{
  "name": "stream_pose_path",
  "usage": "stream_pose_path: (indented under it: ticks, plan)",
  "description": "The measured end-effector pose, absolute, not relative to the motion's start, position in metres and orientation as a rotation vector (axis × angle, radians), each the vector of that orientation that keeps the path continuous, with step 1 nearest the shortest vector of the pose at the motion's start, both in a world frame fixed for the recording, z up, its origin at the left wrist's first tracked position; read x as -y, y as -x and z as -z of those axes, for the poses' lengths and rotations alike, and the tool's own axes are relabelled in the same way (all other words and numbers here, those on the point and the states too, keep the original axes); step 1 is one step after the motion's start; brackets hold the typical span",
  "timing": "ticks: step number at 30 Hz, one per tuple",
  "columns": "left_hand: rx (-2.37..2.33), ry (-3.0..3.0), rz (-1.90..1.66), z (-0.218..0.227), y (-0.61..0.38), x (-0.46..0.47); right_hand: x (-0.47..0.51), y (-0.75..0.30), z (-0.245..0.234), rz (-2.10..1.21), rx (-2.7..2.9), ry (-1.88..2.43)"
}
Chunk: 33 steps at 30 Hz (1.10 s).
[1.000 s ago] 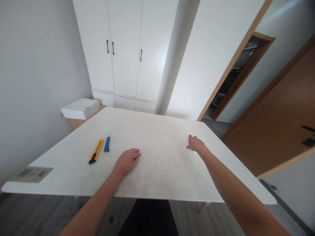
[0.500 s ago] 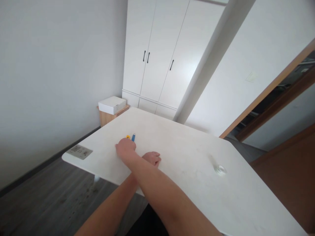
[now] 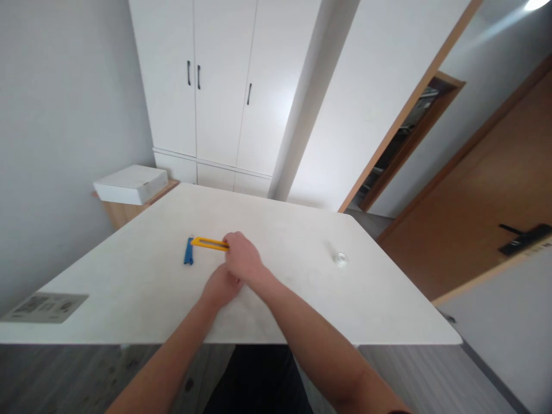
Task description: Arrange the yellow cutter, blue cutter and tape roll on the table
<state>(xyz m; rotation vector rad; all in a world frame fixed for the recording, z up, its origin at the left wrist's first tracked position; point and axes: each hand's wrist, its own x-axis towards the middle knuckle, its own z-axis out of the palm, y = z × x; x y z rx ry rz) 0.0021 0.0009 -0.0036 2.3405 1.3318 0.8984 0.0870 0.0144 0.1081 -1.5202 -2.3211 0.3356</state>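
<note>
My right hand reaches across my left arm and is closed on one end of a yellow utility knife, held level just above the white table. A small blue tool lies on the table by the knife's far end. My left hand rests on the tabletop under my right wrist, with its fingers mostly hidden. A small roll of clear tape lies on the table to the right.
A grey printed label is stuck at the table's near left corner. A white box sits on a low wooden stand beyond the table. White cupboards stand at the back. An open doorway and a wooden door are on the right.
My right hand left the tape on the right, crossed over my left arm and took hold of the yellow knife, turning it sideways. My head swung left, then back.
</note>
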Motion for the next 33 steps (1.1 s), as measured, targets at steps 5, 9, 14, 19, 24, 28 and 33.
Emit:
stream_pose_path:
  ticks: [5,9,14,19,24,28,33]
  plan:
    - [-1.369,-2.456,-0.848,-0.003,-0.002,0.001,-0.006,-0.298,-0.094,-0.191,2.123,1.838]
    - [-1.391,-2.474,-0.854,-0.003,-0.003,-0.001,0.017,-0.421,-0.067,-0.198,1.983,2.182]
    - [-1.405,-2.493,-0.806,-0.003,-0.002,-0.001,0.026,-0.472,-0.051,-0.199,1.885,2.256]
    - [-1.409,-2.495,-0.786,-0.004,-0.001,0.000,0.022,-0.473,-0.047,-0.244,1.872,2.243]
    - [-1.417,-2.461,-0.820,-0.005,-0.002,0.001,0.025,-0.441,-0.060,-0.124,1.740,2.320]
    - [-1.414,-2.473,-0.805,-0.013,-0.005,0.005,0.007,-0.353,-0.082,-0.221,1.934,2.032]
    - [-1.410,-2.430,-0.815,-0.007,-0.004,0.006,-0.019,-0.170,-0.102,-0.421,2.239,1.587]
